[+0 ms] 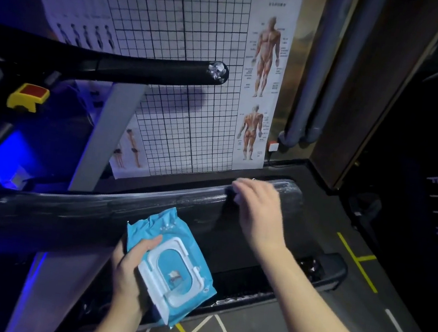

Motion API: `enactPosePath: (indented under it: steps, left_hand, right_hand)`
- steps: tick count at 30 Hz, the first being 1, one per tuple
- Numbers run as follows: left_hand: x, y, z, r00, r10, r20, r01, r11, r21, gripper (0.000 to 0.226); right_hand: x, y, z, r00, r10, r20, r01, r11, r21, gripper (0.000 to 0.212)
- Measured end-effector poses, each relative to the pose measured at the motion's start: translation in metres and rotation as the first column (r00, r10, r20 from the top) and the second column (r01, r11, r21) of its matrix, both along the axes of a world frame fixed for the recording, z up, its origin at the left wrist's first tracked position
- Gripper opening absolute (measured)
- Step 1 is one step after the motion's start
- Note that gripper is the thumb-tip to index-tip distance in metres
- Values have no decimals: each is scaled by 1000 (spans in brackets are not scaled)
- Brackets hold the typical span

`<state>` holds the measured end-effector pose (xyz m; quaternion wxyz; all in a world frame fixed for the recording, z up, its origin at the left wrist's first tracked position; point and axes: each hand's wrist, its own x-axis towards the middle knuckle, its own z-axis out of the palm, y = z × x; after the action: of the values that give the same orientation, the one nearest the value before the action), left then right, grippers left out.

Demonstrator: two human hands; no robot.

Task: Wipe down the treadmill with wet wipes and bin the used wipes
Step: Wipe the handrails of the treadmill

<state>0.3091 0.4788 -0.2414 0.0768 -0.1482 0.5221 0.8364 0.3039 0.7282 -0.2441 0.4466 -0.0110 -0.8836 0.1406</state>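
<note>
Grips wet wipes pack [171,265] in left hand [128,271], thumb across the top of the blue wrapper, fingers underneath. Holds it above the near edge of the treadmill [151,204], white lid side up; a pale scrap shows in the opening. Extends right hand [259,207] across the dark deck to the far side rail, close to its rear corner. Fingers bent down onto the film-wrapped rail, tips blurred. Cannot tell whether gripping a wipe or nothing: only a pale smear at the fingertips. Notes black handrail [141,69] at upper left, yellow-and-red stop button [27,97] below it. Notes grid chart [175,21] and anatomy poster [261,88] on wall beyond far edge.
</note>
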Motion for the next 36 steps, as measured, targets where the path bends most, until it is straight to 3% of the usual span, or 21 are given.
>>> enactPosePath:
  steps: [2, 5, 9, 12, 13, 15, 17, 19, 23, 25, 29, 31, 33, 36]
  left_hand:
    - [0, 5, 0, 1000, 7, 9, -7, 1000, 4, 34]
    - [1, 6, 0, 1000, 26, -4, -26, 1000, 1, 38]
    - [2, 3, -2, 999, 46, -26, -46, 999, -21, 33]
    - [1, 0, -4, 998, 45, -41, -46, 999, -22, 29]
    - [1, 0, -4, 998, 41, -51, -42, 999, -20, 28]
    - [1, 0, -4, 997, 40, -59, -42, 999, -30, 27]
    - [0, 0, -5, 998, 45, -55, -47, 998, -34, 25]
    - [-1, -1, -5, 998, 50, -49, -52, 998, -21, 24]
    - [0, -15, -7, 995, 83, -48, -83, 996, -16, 25]
    - [1, -28, -6, 993, 113, -44, -113, 994, -9, 39]
    - [-5, -65, 2, 978, 206, -13, -206, 978, -17, 54]
    - [-10, -89, 5, 974, 225, -29, -226, 974, -14, 42]
    - [-14, -113, 11, 974, 223, -47, -224, 975, -9, 29]
    - [-21, -153, 18, 973, 217, -76, -218, 976, -2, 44]
  right_hand:
    - [-5, -5, -8, 997, 57, 51, -58, 998, 28, 26]
    - [-1, 27, -10, 995, -3, 96, 6, 1000, -29, 22]
    - [6, 98, -1, 905, -325, 275, 357, 931, -73, 19]
    - [9, 112, 13, 842, -437, 317, 531, 777, -340, 22]
    - [9, 106, 18, 855, -445, 268, 518, 766, -381, 22]
    - [4, 82, 24, 931, -322, 173, 364, 856, -367, 22]
    - [-2, 55, 18, 979, -106, 172, 150, 953, -263, 24]
    - [-8, 49, 6, 980, -72, 188, 107, 976, -188, 22]
    - [-9, 79, 5, 896, -350, 274, 415, 878, -237, 15]
    - [-10, 70, 17, 870, -396, 293, 468, 849, -244, 16]
    - [-18, -32, 29, 960, -255, 114, 278, 908, -313, 24]
    - [-26, -97, 25, 988, -130, 85, 152, 926, -345, 29]
    - [-35, -158, 24, 997, 9, 72, 23, 905, -425, 31]
    - [-48, -230, 34, 986, 161, 47, -110, 832, -544, 28]
